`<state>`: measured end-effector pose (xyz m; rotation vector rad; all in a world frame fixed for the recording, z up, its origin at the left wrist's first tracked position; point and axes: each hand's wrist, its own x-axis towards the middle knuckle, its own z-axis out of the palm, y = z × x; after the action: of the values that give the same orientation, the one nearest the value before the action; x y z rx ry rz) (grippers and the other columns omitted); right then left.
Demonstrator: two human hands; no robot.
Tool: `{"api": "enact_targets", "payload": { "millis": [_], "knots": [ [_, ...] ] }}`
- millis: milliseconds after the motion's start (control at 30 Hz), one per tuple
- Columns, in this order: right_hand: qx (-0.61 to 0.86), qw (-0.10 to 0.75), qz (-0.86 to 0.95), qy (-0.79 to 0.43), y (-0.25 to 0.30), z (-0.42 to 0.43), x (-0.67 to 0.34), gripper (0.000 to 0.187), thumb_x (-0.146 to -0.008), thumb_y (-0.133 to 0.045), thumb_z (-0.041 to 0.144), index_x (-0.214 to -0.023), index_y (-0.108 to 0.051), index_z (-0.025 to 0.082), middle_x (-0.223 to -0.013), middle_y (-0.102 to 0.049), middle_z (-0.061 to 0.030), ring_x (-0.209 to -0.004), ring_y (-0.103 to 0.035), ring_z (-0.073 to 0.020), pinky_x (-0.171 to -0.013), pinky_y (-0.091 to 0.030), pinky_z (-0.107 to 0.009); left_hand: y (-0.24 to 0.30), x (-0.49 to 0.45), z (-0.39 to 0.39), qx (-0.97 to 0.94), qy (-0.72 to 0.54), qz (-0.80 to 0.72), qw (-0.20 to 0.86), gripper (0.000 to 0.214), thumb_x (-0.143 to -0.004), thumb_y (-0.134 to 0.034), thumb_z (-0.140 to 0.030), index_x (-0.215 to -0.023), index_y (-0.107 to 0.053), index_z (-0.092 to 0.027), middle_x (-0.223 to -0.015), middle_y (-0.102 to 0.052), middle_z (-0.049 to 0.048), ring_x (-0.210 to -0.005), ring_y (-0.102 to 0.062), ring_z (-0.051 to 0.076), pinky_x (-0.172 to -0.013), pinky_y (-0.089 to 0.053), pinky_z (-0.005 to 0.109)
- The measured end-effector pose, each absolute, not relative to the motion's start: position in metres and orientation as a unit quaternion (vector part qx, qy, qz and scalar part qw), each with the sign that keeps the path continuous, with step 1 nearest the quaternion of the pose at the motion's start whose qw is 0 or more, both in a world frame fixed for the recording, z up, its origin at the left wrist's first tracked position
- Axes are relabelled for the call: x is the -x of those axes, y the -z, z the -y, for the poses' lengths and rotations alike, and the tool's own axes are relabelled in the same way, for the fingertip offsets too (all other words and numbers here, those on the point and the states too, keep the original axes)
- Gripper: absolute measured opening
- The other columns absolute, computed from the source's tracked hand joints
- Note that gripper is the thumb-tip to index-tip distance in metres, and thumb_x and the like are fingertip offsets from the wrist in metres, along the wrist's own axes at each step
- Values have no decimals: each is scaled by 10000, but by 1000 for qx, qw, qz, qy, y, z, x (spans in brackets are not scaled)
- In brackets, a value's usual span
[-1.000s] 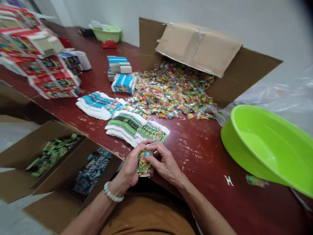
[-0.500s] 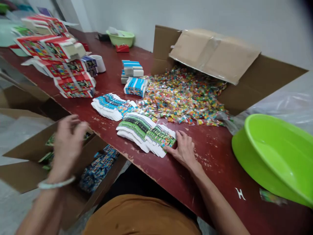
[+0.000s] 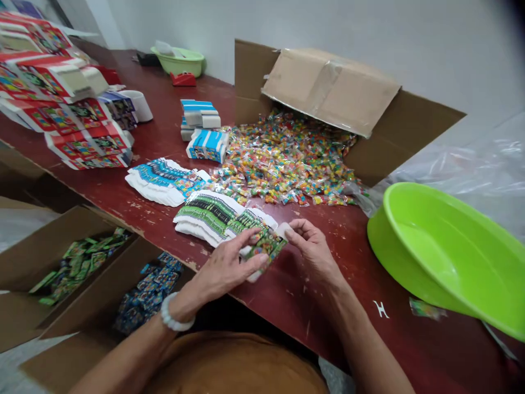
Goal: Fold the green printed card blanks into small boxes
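Both my hands are on one small green printed carton [image 3: 268,246], raised at the near end of a fanned row of flat green cartons [image 3: 209,210]. My left hand [image 3: 225,268], with a beaded bracelet at the wrist, holds its printed body between thumb and fingers. At the other end, my right hand [image 3: 311,243] pinches the carton's white flap between thumb and forefinger. A fanned row of flat blue cartons [image 3: 159,178] lies beyond the green row. Behind them spreads a heap of wrapped colourful candies [image 3: 283,158].
Candies spill from a tipped cardboard box [image 3: 332,82]. A bright green basin [image 3: 389,235] stands at the right. Banded blue carton bundles [image 3: 207,145] and stacked red bundles [image 3: 90,142] are farther left. Below the table edge, open boxes hold green packets [image 3: 82,262] and blue packets [image 3: 147,290].
My left hand has come from over the boxes at the left to the green carton. My right hand has lifted that carton's end from the row. The view has shifted right.
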<state>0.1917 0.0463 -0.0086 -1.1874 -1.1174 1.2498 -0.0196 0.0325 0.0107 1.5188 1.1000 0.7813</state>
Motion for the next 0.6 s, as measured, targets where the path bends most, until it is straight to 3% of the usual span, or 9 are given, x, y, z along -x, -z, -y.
{"api": "enact_targets", "payload": {
  "millis": [67, 167, 267, 367, 500, 600],
  "knots": [
    [447, 499, 481, -566, -8, -39, -189, 287, -728, -794, 408, -826, -616, 205, -778, -631, 10, -709, -563, -129, -681, -479, -250, -17, 19, -27, -530, -226, -373, 728, 464, -778, -722, -461, -1150, -689, -185, -1107, -728, 142, -977, -689, 299, -835, -532, 396],
    [419, 476, 496, -593, -19, -33, -181, 283, -739, -788, 427, -822, -617, 217, -736, -610, 21, -663, -538, -124, -624, -473, -243, -14, 13, -16, -383, -173, -268, 867, 427, -722, -777, -460, -1001, -715, -143, -922, -730, 132, -736, -701, 237, -680, -531, 326],
    [407, 480, 493, -601, -17, -33, -174, 292, -746, -777, 428, -841, -601, 215, -752, -602, 19, -664, -534, -120, -621, -468, -240, -6, 11, -8, -321, -231, -270, 878, 451, -691, -820, -439, -1023, -700, -158, -836, -706, 81, -639, -669, 187, -650, -524, 305],
    [403, 495, 511, -576, -14, -29, -172, 261, -802, -718, 396, -953, -590, 226, -872, -619, -6, -751, -564, -138, -686, -486, -264, -1, 13, -6, -351, -243, -270, 863, 543, -661, -819, -549, -992, -710, -131, -756, -697, 90, -618, -649, 188, -630, -515, 296],
    [457, 512, 638, -350, -20, -14, -173, 249, -827, -684, 291, -1052, -586, 246, -1036, -560, -44, -926, -550, -185, -817, -481, -332, -2, 18, -8, -390, -232, -275, 848, 644, -625, -788, -659, -977, -722, -123, -739, -708, 116, -621, -644, 200, -589, -491, 277],
    [452, 416, 756, -228, -30, -7, -176, 279, -786, -741, 273, -1028, -607, 239, -1068, -559, -59, -1008, -536, -226, -884, -453, -383, -5, 17, -10, -425, -232, -288, 826, 545, -623, -813, -604, -869, -737, -124, -737, -704, 95, -635, -626, 190, -646, -490, 290]
  ]
}}
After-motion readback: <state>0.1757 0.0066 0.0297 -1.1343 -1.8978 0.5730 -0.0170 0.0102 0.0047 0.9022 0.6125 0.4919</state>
